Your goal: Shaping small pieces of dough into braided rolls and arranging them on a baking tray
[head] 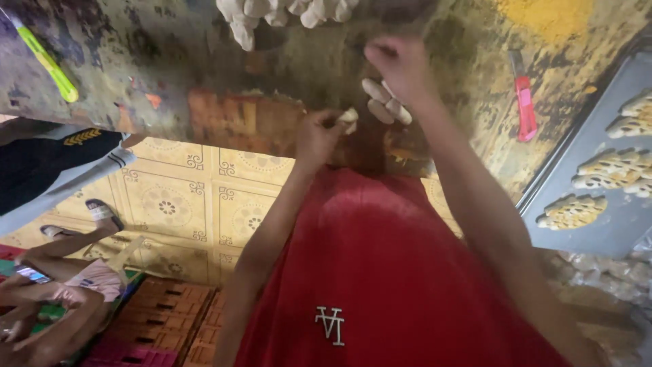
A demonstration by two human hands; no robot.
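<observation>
- Our left hand (318, 136) pinches a small dough piece (349, 117) between its fingertips, just above the worn table's (204, 61) edge.
- Our right hand (401, 64) is closed, fingers curled; whether it grips anything we cannot tell, though shaped dough rolls (384, 102) lie just beneath it.
- The dough looks soft and light, easily dented; we would hold it gently at its sides.
- Right of us, a grey tray (604, 224) carries scored pieces; a red cutter (524, 109) and a yellow-green one (47, 61) lie on the table.

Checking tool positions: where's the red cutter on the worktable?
In the head view the red cutter lies on the worktable at the right, between the right hand and the grey baking tray of shaped dough pieces.
</observation>
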